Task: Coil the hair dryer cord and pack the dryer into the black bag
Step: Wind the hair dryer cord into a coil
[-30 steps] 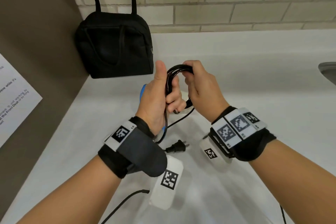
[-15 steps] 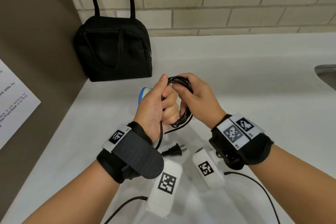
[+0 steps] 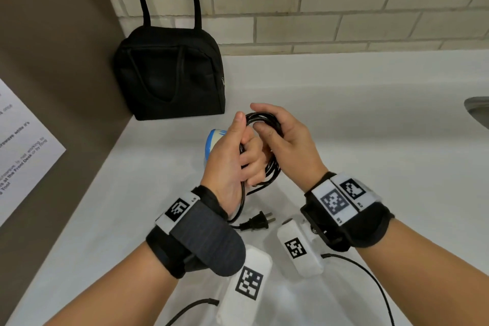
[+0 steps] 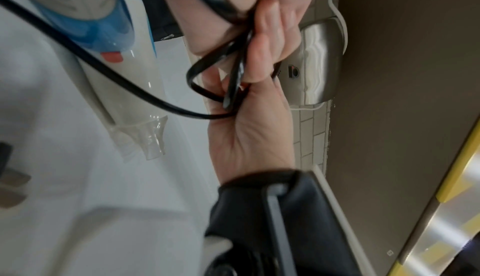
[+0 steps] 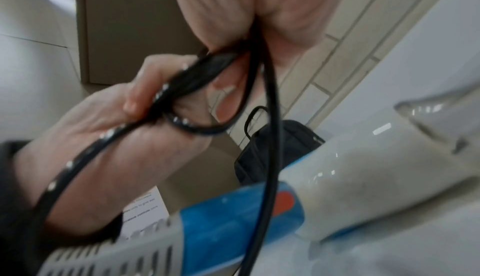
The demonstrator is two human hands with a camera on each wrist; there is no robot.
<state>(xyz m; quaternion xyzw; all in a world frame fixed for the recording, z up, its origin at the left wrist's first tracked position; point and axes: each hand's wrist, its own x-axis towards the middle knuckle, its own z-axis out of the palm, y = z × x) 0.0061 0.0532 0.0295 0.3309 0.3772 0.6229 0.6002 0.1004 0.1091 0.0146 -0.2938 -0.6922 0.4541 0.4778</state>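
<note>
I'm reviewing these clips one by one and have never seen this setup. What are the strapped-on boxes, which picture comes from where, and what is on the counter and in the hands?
No robot here: a person works with bare hands. The black straps with checkered tags hold a small camera on each wrist; a third camera sits on the head.

The wide picture is the head view, looking down at the white counter. The two close, blurry pictures look along each hand from the wrist cameras.

The left hand grips the coiled black cord, and the right hand curls round the top of the same loops. The plug lies loose on the counter.

The blue and white hair dryer lies on the counter under the hands. The black bag stands at the back against the tiled wall. It looks closed.
</note>
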